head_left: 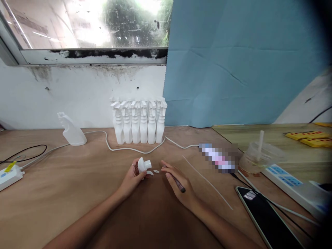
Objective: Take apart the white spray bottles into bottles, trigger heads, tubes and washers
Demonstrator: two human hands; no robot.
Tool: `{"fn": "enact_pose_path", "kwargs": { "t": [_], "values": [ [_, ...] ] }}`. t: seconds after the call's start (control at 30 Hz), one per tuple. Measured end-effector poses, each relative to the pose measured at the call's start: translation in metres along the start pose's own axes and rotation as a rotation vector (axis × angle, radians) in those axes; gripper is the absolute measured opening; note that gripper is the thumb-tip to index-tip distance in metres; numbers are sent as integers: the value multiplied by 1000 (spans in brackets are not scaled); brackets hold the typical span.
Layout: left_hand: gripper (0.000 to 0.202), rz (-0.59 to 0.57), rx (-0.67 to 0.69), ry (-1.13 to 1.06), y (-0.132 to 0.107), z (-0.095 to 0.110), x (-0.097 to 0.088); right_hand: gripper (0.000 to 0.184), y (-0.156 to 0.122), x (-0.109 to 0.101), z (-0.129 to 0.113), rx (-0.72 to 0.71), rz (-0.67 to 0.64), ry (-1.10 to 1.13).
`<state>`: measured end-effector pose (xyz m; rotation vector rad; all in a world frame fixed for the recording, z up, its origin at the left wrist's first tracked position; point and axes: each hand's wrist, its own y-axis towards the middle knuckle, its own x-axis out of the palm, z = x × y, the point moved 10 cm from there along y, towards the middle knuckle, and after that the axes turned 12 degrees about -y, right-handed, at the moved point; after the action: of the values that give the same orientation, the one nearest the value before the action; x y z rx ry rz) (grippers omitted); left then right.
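My left hand (132,179) is closed around a white trigger spray head (141,166), its round collar pointing right. A slim dark-handled tool (178,183) sits in the grip of my right hand (184,189); its working tip is too small to make out. Between the two hands a small white ring (156,171) lies on the table or just above it; I cannot tell which. Right of my right hand, a thin white tube (207,181) rests slanting on the wooden table (98,173).
Several white spray bottles (140,129) stand in rows against the wall. A bottle without its head (74,133) stands left. Rightward lie a blurred-out device (218,158), a plastic cup with straw (255,157), a phone (267,218) and a power strip (282,180). Cables cross the table.
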<state>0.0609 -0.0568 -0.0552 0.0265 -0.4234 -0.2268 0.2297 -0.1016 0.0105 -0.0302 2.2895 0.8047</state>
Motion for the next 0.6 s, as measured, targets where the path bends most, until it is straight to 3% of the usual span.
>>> {"fn": "enact_pose_path", "kwargs": {
  "t": [0.13, 0.43, 0.6],
  "values": [
    [52, -72, 89, 282, -5, 9, 10, 22, -1, 1, -1, 12, 0, 18],
    [48, 29, 207, 812, -6, 19, 1, 18, -4, 16, -19, -119, -129, 44],
    [46, -18, 263, 970, -9, 22, 11, 18, -4, 24, -20, -131, -204, 30]
  ]
}}
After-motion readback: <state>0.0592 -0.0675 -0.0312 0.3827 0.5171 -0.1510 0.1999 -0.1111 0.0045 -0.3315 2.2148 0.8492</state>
